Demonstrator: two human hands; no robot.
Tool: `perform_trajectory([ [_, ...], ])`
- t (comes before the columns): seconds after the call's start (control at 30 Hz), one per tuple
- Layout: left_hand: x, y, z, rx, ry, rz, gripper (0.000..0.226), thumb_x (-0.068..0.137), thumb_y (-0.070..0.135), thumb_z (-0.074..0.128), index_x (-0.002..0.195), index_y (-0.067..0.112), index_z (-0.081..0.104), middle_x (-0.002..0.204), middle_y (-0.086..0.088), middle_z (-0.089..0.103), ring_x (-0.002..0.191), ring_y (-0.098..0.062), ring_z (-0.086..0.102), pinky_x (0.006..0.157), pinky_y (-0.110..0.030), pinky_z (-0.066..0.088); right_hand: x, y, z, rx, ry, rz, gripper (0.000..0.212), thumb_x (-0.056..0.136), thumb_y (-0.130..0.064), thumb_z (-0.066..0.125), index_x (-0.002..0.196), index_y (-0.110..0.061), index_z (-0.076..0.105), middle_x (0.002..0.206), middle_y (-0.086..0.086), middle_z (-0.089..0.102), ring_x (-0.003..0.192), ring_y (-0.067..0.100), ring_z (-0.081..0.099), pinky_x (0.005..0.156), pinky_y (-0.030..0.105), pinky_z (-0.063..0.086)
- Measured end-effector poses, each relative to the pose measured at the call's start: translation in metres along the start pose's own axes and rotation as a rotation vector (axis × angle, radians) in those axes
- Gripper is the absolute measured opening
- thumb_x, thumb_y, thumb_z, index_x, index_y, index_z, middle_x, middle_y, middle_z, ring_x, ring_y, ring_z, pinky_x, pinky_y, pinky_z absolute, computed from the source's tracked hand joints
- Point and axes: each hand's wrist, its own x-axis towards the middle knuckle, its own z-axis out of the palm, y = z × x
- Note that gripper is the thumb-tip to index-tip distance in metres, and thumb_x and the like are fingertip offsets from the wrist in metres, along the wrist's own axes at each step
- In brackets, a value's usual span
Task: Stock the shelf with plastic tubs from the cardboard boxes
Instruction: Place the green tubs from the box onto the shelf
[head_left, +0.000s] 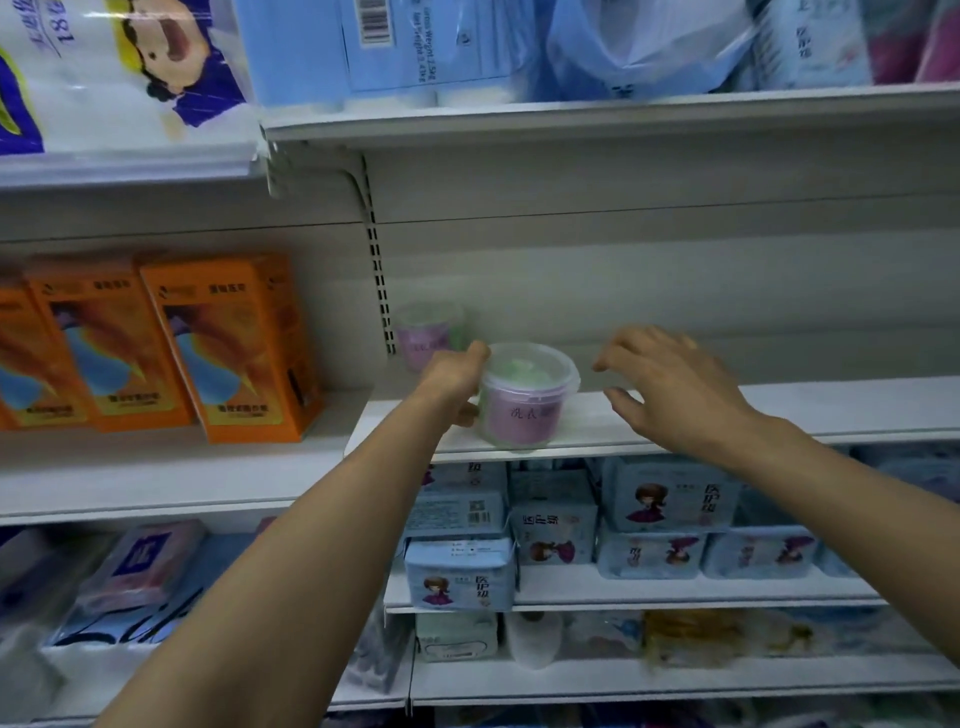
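Note:
A clear plastic tub (524, 397) with a pink label and green contents stands near the front edge of the white shelf (675, 415). My left hand (457, 376) grips its left side, fingers curled round the rim. My right hand (670, 384) hovers just right of the tub, fingers spread and relaxed, holding nothing. A second tub (428, 332) of the same kind stands further back at the shelf's left end, against the back panel. No cardboard box is in view.
Orange boxes (228, 343) fill the neighbouring shelf to the left. Blue packets (670, 493) are stacked on the shelves below. Paper-roll packs (389, 47) sit on the shelf above. The tub shelf is bare to the right of my hands.

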Motion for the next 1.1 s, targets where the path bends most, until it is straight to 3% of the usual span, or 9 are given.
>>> perform_trajectory([
  [0.13,0.01,-0.006,-0.003,0.149,0.029,0.114,0.046,0.099,0.043,0.041,0.127,0.011,0.057,0.111,-0.012,0.063,0.094,-0.029,0.063,0.08,-0.042,0.055,0.013,-0.003,0.011,0.058,-0.023,-0.054,0.035,0.094,-0.029,0.048,0.128,-0.025,0.052,0.126,-0.002,0.051,0.118,0.019,0.046,0.091,0.036,0.038],
  [0.23,0.015,-0.01,-0.017,0.411,0.199,0.316,0.049,0.096,0.053,0.032,0.103,0.016,0.064,0.1,-0.01,0.067,0.093,-0.03,0.062,0.086,-0.046,0.053,0.022,-0.007,0.017,0.172,-0.075,-0.121,0.045,0.096,-0.048,0.033,0.137,-0.03,0.042,0.137,-0.005,0.045,0.125,0.014,0.041,0.101,0.037,0.038],
  [0.37,0.036,-0.015,-0.045,0.662,0.34,0.424,0.025,0.094,0.039,0.041,0.093,0.022,0.06,0.101,-0.012,0.064,0.098,-0.031,0.06,0.084,-0.042,0.052,0.03,-0.013,0.026,0.207,-0.148,-0.209,0.063,0.089,-0.063,0.014,0.141,-0.036,0.036,0.141,-0.011,0.042,0.128,0.009,0.037,0.104,0.034,0.033],
  [0.47,0.058,-0.015,-0.062,0.76,0.258,0.339,0.053,0.089,0.043,0.051,0.138,0.022,0.043,0.139,-0.011,0.048,0.125,-0.032,0.046,0.101,-0.046,0.044,0.037,-0.017,0.031,0.226,-0.112,-0.232,0.057,0.089,-0.061,0.024,0.135,-0.036,0.048,0.133,-0.013,0.051,0.121,0.011,0.045,0.099,0.033,0.035],
  [0.57,0.074,-0.009,-0.069,0.856,0.17,0.327,0.07,0.089,0.037,0.057,0.15,0.021,0.025,0.156,-0.005,0.027,0.142,-0.028,0.027,0.114,-0.042,0.03,0.049,-0.017,0.035,0.233,-0.094,-0.202,0.041,0.095,-0.048,0.043,0.133,-0.033,0.052,0.13,-0.012,0.053,0.117,0.013,0.047,0.092,0.034,0.043],
  [0.63,0.084,-0.004,-0.068,0.937,0.14,0.306,0.062,0.09,0.03,0.057,0.146,0.018,0.033,0.154,-0.008,0.032,0.138,-0.028,0.033,0.112,-0.039,0.033,0.06,-0.016,0.039,0.243,-0.094,-0.179,0.037,0.096,-0.041,0.047,0.131,-0.031,0.054,0.127,-0.009,0.055,0.116,0.016,0.046,0.088,0.038,0.046],
  [0.7,0.088,0.003,-0.065,0.998,0.114,0.28,0.038,0.089,0.025,0.055,0.125,0.013,0.054,0.133,-0.014,0.053,0.113,-0.029,0.053,0.094,-0.034,0.045,0.073,-0.013,0.047,0.236,-0.092,-0.164,0.035,0.096,-0.038,0.049,0.13,-0.03,0.056,0.125,-0.004,0.056,0.114,0.019,0.047,0.086,0.039,0.047],
  [0.83,0.088,0.009,-0.063,0.979,0.056,0.287,0.015,0.087,0.025,0.056,0.092,0.012,0.061,0.097,-0.012,0.062,0.079,-0.025,0.054,0.069,-0.024,0.04,0.109,-0.008,0.067,0.21,-0.129,-0.103,0.033,0.096,-0.034,0.047,0.128,-0.028,0.056,0.128,0.001,0.055,0.115,0.025,0.047,0.088,0.038,0.046],
  [1.1,0.083,0.005,-0.068,0.862,0.109,0.318,0.035,0.091,0.017,0.058,0.124,0.006,0.057,0.122,-0.015,0.059,0.1,-0.028,0.058,0.078,-0.027,0.042,0.174,0.003,0.102,0.193,-0.207,0.01,0.027,0.096,-0.029,0.044,0.119,-0.026,0.058,0.126,0.006,0.054,0.114,0.027,0.049,0.081,0.034,0.043],
])
